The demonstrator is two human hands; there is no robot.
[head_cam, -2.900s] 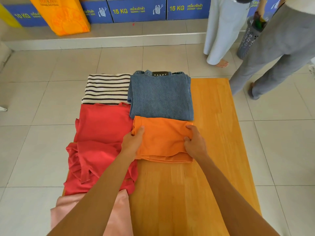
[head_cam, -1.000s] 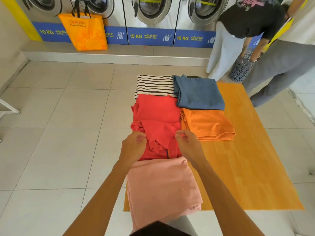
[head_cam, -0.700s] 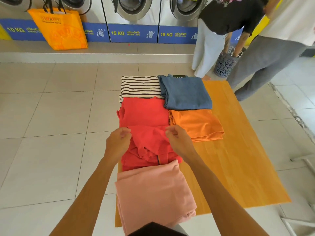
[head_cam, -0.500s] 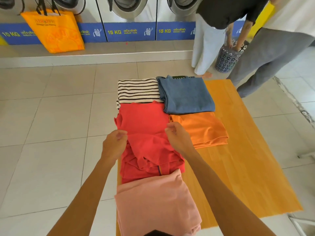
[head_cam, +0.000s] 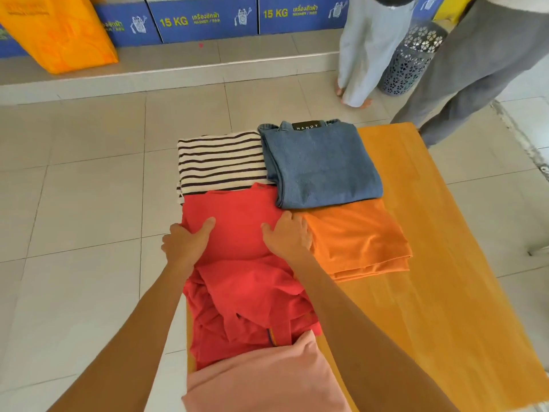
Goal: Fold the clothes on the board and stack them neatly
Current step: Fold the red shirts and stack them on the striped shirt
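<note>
A wooden board (head_cam: 439,281) lies on the tiled floor. On its left half sits a red garment (head_cam: 237,233), smooth at the far end and bunched in folds nearer me. My left hand (head_cam: 185,243) grips its left edge, thumb on top. My right hand (head_cam: 289,234) presses flat on its right side, beside a folded orange garment (head_cam: 359,239). Behind lie a folded striped top (head_cam: 221,162) and a folded blue denim piece (head_cam: 320,165). A pink garment (head_cam: 261,379) lies nearest me.
Two people stand at the back right: one in pale trousers (head_cam: 365,52), one in grey trousers (head_cam: 481,60), with a perforated dark basket (head_cam: 413,58) between them. An orange bag (head_cam: 56,31) rests on a raised step with blue washer bases (head_cam: 205,20).
My hands have left the orange garment and moved to the red one. They slid from its bunched middle up to its far flat part, and the camera tilted down.
</note>
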